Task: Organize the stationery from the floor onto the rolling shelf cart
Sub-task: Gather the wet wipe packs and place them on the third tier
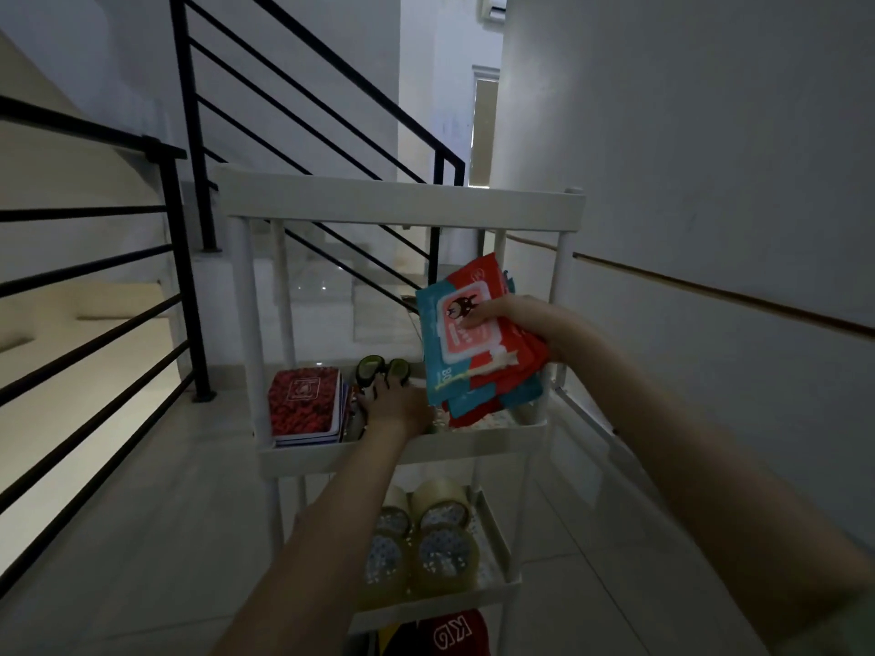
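At six o'clock, nearest the camera, a red cap [454, 636] with white letters lies on the lowest visible level of the white cart [402, 454]. Just above it, the next shelf holds several rolls of clear tape [438, 537] packed side by side. Farther up, at the middle shelf, the left hand [395, 407] reaches in, fingers spread and laid on a pair of green-handled scissors [381, 371]; whether it grips them cannot be told. At nine o'clock from that hand, a stack of notebooks [305, 404] with a red cover on top lies flat in the shelf's left part. At three o'clock, the right hand [513, 319] grasps a bundle of blue and red wipe packs [468, 352], thumb pressed on the top pack, held over the shelf's right end. Beyond the cart, at twelve o'clock, a black stair railing [293, 106] climbs along white walls.
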